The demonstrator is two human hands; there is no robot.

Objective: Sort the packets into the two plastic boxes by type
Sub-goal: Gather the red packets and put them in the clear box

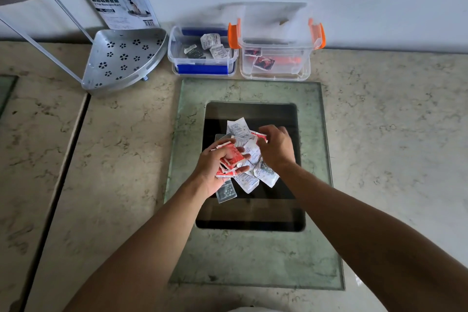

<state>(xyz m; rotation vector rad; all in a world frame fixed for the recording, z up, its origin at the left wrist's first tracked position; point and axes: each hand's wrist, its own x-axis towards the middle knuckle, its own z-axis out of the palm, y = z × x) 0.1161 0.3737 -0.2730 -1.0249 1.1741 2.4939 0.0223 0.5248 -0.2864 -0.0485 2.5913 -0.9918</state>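
- Both forearms reach forward from the bottom edge over the marble counter (114, 147) to a dark glass panel (253, 210).
- Left hand (215, 167), palm up, has its grip curled around a stack of red packets (231, 157).
- Right hand (276, 147), knuckles up, pinches a red packet (260, 136) at the top of the pile of white packets (247, 180).
- Against the wall stand two boxes side by side: the blue-clipped box (202, 68) holds white packets, the orange-clipped box (276, 73) holds red ones.
- A metal corner shelf (121, 61) stands left of them.
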